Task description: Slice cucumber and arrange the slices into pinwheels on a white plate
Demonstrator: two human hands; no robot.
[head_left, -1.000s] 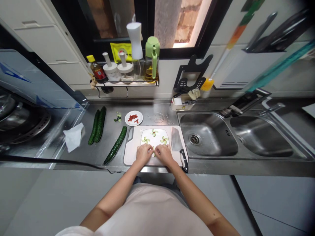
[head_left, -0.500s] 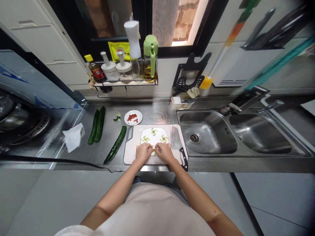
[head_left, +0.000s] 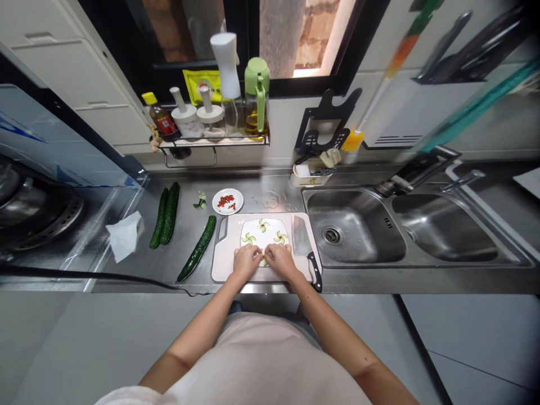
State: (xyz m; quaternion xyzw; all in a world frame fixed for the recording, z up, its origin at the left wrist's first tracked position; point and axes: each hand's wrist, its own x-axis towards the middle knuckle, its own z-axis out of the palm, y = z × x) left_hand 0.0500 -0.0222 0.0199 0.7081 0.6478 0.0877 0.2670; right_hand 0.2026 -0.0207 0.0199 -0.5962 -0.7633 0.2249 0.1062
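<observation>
Both hands meet over the near edge of a white square plate (head_left: 272,232). My left hand (head_left: 246,260) and my right hand (head_left: 280,260) pinch at a pinwheel of green cucumber slices (head_left: 264,262), mostly covered by my fingers. Three similar pinwheels with red centres lie on the plate, such as the far cucumber pinwheel (head_left: 262,225). Under the plate is a pale cutting board (head_left: 228,253). A cleaver (head_left: 301,233) with a black handle rests on its right side. Behind the board, a small white dish (head_left: 237,201) holds chopped red bits (head_left: 226,201).
One cucumber (head_left: 197,248) lies left of the board, with two more cucumbers (head_left: 169,214) further left. Green scraps (head_left: 200,199) and a crumpled tissue (head_left: 125,233) are on the steel counter. A double sink (head_left: 358,225) is to the right. A rack (head_left: 215,142) holds bottles.
The camera view has shifted very slightly. My hands stay at the near pinwheel, with only tiny finger movement.
</observation>
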